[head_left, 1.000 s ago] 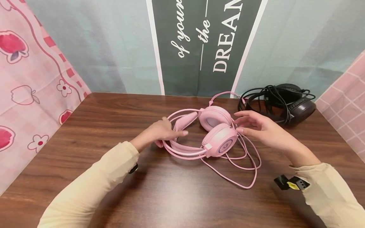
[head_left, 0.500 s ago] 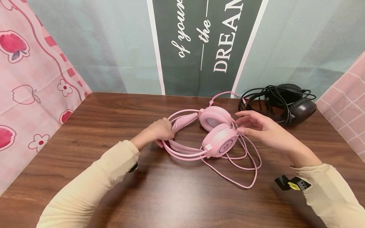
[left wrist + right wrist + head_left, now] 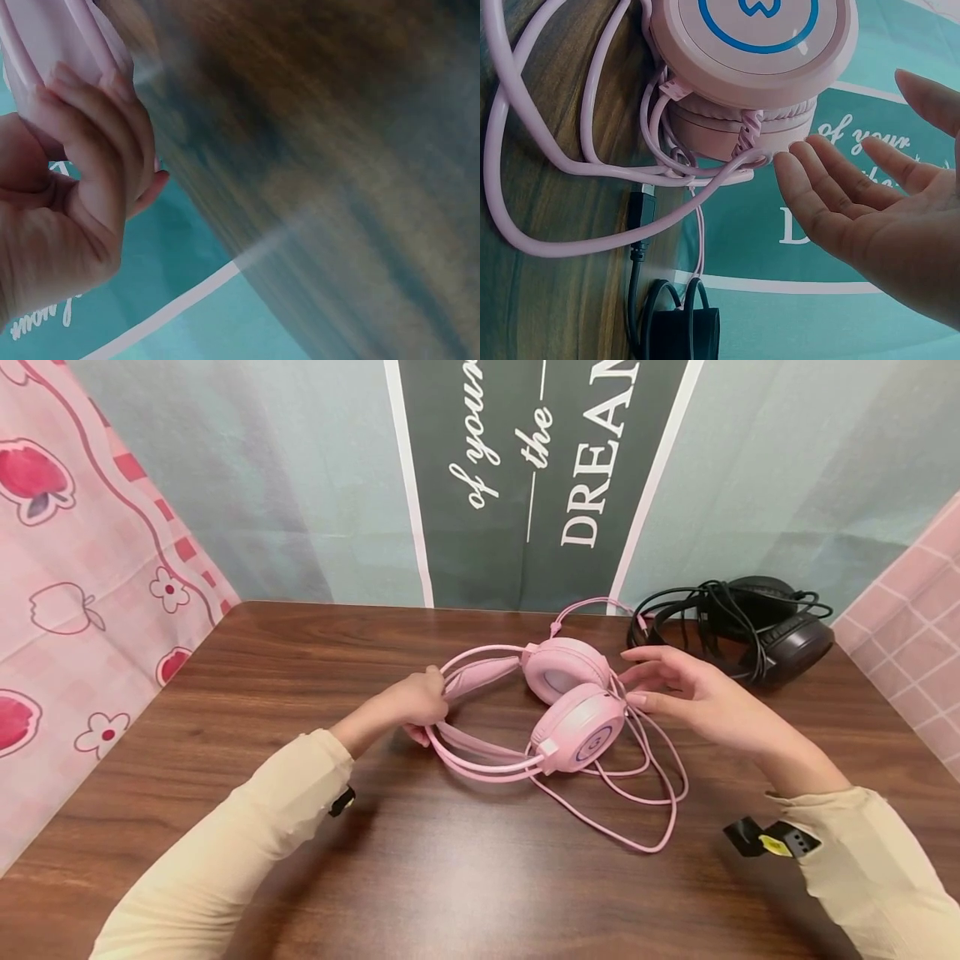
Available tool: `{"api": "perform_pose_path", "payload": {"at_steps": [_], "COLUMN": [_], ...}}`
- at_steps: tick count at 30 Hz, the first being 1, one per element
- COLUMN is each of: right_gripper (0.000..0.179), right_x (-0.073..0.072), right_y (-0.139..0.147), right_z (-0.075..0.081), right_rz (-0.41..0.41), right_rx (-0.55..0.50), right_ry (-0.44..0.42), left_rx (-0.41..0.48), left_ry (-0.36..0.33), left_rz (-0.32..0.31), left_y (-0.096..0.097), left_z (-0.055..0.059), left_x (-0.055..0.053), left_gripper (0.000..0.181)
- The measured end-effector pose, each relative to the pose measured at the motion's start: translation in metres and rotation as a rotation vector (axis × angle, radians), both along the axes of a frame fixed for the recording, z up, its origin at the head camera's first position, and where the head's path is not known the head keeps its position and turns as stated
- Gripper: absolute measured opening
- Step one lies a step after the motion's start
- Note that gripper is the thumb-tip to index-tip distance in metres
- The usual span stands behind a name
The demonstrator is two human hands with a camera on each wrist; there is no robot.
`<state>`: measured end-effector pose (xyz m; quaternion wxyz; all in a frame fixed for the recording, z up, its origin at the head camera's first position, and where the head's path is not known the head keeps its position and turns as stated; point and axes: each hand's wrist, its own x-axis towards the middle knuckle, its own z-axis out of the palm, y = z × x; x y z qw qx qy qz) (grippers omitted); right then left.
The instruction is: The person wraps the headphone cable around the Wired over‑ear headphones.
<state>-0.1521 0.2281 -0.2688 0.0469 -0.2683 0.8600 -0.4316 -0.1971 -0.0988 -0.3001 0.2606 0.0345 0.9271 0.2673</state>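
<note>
White lettering [image 3: 591, 502] runs sideways up the dark green panel [image 3: 480, 564] at top centre of the head view: I read "of your" in script, "the" beside it, then big capitals "DREA" and a letter cut by the upper edge. The right wrist view repeats "of your" and a "D" right of centre; the left wrist view's script, lower left, shows only partly. The ear cup [image 3: 572, 718] of the pink headphones [image 3: 555, 731] bears a logo [image 3: 595, 743]: at top of the right wrist view, a W-like mark in a blue ring. The yellow label [image 3: 775, 845] at the head view's lower right is too small to read.
</note>
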Motion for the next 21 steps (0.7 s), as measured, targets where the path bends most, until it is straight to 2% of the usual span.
{"api": "perform_pose_path", "payload": {"at_steps": [8, 13, 21], "right_gripper": [0.044, 0.045, 0.046], "right_x": [-0.002, -0.001, -0.001], "right_y": [0.0, 0.001, 0.003], "right_z": [0.0, -0.001, -0.002], "right_rz": [0.016, 0.01, 0.016], "right_rx": [-0.009, -0.011, -0.029], "right_ry": [0.012, 0.008, 0.01], "left_rx": [0.167, 0.215, 0.292], "left_ry": [0.027, 0.061, 0.141], "left_rz": [0.026, 0.026, 0.035], "left_y": [-0.009, -0.013, -0.017], "left_z": [-0.005, -0.007, -0.009], "left_x": [0.004, 0.007, 0.013], "left_gripper": [0.024, 0.022, 0.028]}}
